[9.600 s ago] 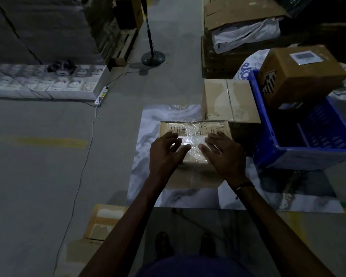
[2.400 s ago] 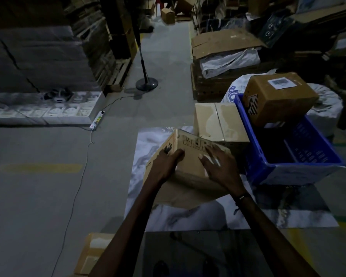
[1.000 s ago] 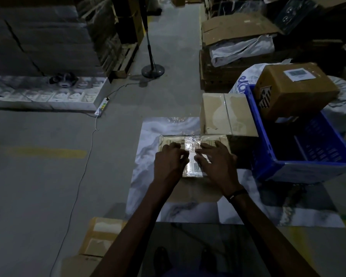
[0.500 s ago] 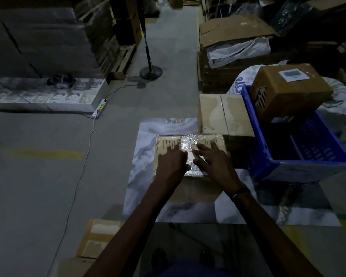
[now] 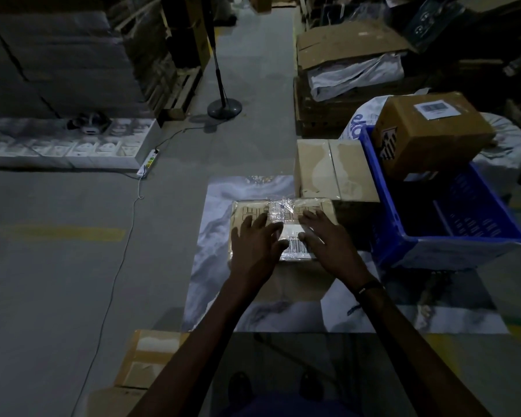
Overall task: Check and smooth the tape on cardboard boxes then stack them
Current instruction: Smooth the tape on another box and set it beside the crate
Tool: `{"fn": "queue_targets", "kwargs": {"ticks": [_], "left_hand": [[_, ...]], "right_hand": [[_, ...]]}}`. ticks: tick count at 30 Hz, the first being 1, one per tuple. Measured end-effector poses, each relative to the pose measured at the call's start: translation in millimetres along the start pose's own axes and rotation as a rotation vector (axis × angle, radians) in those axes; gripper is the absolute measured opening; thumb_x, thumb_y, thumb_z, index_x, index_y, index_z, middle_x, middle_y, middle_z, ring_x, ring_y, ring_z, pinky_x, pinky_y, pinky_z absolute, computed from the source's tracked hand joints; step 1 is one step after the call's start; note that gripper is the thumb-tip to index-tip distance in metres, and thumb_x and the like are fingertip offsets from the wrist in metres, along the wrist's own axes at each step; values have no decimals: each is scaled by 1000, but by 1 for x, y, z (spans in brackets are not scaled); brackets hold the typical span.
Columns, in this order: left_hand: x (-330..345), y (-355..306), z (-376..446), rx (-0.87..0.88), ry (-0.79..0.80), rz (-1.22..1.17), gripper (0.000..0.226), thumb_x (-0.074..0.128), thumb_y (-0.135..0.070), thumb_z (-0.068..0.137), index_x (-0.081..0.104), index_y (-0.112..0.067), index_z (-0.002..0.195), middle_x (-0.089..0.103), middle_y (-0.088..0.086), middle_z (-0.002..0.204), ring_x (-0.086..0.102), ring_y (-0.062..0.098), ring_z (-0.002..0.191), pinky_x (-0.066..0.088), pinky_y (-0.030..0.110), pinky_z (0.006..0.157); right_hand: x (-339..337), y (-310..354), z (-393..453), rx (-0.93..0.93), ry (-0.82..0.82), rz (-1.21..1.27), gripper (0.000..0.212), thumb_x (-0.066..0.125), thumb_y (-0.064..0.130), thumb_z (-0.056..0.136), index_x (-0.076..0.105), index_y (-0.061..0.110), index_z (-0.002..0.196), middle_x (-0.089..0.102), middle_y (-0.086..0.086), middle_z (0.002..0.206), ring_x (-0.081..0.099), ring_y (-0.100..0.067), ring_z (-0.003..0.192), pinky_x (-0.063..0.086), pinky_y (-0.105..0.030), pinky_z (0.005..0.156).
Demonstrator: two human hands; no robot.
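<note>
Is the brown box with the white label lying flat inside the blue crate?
No, the brown box sits tilted on the rim of the blue crate.

Bare floor (image 5: 88,266) lies open left of the mat — right, a taped box (image 5: 333,170) and blue crate (image 5: 382,188) crowd in.

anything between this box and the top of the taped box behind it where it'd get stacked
Nothing visible. Both the left hand and right hand lie flat on the box, and the top of the taped box behind it is bare. The blue crate sits off to the right.
</note>
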State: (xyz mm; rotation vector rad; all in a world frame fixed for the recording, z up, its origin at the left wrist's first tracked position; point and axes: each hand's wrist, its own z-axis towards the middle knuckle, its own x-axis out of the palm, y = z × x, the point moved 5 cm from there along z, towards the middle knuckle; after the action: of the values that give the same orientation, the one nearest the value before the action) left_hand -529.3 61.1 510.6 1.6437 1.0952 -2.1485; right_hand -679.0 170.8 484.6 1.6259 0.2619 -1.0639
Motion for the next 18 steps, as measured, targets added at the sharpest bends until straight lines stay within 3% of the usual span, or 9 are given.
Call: {"fn": "queue_targets", "kwargs": {"ticks": [4,7,11,18], "left_hand": [[14,6,-12,-2,20,-9,41,47,-55,101,59,-38,138,37,-2,162,25,30,151,19,59,117],[20,8,-17,-8,52,-41,49,36,-55,106,46,-38,150,23,-4,168,7,25,157,1,51,123],[24,4,-15,-15,92,-68,49,33,-48,109,41,-31,155,21,1,169,5,27,157,2,47,125],[22,-13,-14,2,93,34,43,36,-30,111,40,-23,154,25,1,167,12,30,156,8,57,123]], "right_hand": [[3,1,-3,14,-26,-67,50,48,44,105,50,23,150,38,4,161,19,-13,155,18,-55,124],[5,6,-4,-38,-52,-199,52,39,45,105,52,19,148,41,1,159,24,-19,154,11,-52,126],[11,11,-6,-92,-82,-182,48,43,32,105,54,9,145,46,-9,155,34,-28,150,28,-49,122],[10,6,-4,-88,-97,-113,52,42,38,101,58,12,142,52,-8,152,39,-27,147,33,-45,120]]}}
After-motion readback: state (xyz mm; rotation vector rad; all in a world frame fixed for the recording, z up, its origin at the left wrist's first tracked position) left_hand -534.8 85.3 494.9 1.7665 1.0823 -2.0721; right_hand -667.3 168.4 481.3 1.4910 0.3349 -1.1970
